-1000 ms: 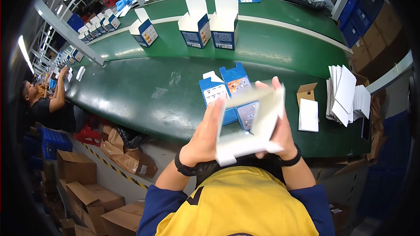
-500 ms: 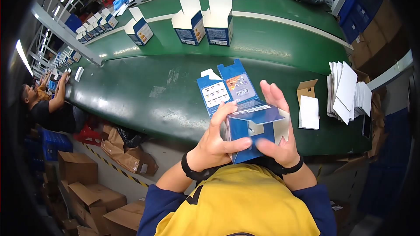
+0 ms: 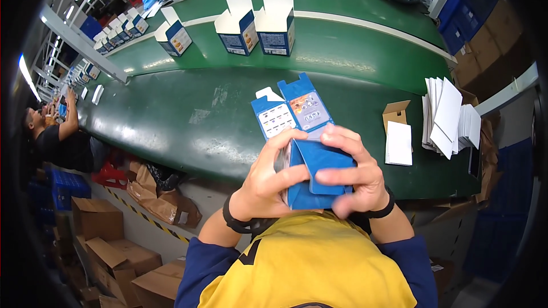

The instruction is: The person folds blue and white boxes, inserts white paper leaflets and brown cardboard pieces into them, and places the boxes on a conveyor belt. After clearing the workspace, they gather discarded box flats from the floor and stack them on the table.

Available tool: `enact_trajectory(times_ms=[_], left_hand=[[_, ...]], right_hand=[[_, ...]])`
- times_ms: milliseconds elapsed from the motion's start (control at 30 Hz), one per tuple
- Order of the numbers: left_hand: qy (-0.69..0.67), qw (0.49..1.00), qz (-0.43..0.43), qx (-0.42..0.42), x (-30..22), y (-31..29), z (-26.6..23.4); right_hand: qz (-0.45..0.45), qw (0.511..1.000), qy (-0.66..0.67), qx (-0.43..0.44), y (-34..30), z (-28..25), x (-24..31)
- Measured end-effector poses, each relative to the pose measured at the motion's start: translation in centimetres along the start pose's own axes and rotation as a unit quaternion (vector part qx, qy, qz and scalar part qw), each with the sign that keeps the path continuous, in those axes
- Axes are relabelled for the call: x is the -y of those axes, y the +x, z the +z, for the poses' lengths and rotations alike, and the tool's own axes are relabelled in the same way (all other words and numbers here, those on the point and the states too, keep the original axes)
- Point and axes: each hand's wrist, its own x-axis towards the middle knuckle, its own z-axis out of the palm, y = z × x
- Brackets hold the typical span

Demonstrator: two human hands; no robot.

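Note:
Close to my chest, a small blue carton (image 3: 322,155) is held between both hands, with its blue flaps turned toward me and folded over the opening. My left hand (image 3: 261,181) wraps the carton's left side, its thumb lying along the flap edge. On the right side, my right hand (image 3: 361,172) has its fingers over the top and front of the flap; its lower fingertip is blurred. Just beyond the hands lies a flattened blue printed carton (image 3: 308,108) on the green work surface (image 3: 188,131); its near end is hidden behind my hands.
Upright white-and-blue cartons with raised lids (image 3: 275,34) stand on the raised green belt (image 3: 342,51). To my right are a brown-and-white folded piece (image 3: 398,144) and a stack of white cardboard pieces (image 3: 448,117). A person (image 3: 60,140) works at far left; cardboard boxes (image 3: 100,222) sit on the floor.
The carton's open end, earlier showing a pale interior, is now covered by a blue flap. My right hand has moved from the side onto that flap, fingers bent over it.

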Motion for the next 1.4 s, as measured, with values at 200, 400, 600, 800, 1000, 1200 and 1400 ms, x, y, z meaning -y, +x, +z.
enact_trajectory(times_ms=[200,400,600,800,1000,1200,1400], left_hand=[[-0.026,0.999,0.012,0.025,0.1,0.3,-0.5],[0.027,0.995,0.032,0.089,-0.6,0.0,-1.5],[-0.033,0.997,-0.012,0.073,-0.7,-0.1,-1.3],[-0.053,0.995,0.071,-0.043,1.4,-0.5,1.0],[-0.061,0.987,0.002,-0.146,1.7,-0.6,3.5],[0.020,0.999,0.049,0.003,1.4,-1.0,1.1],[-0.046,0.984,0.175,-0.004,3.0,-0.5,0.9]], right_hand=[[0.187,0.979,0.044,-0.072,0.1,0.6,1.2],[0.250,0.967,0.039,-0.038,0.3,2.0,1.2],[0.255,0.964,0.068,-0.033,0.2,1.7,0.7],[0.305,0.892,0.306,-0.131,-0.1,1.6,1.5],[0.285,0.897,0.245,-0.233,0.9,3.0,2.3],[0.396,0.799,0.400,-0.210,0.9,1.8,2.6],[0.284,0.928,0.183,-0.158,0.9,2.9,4.4]])
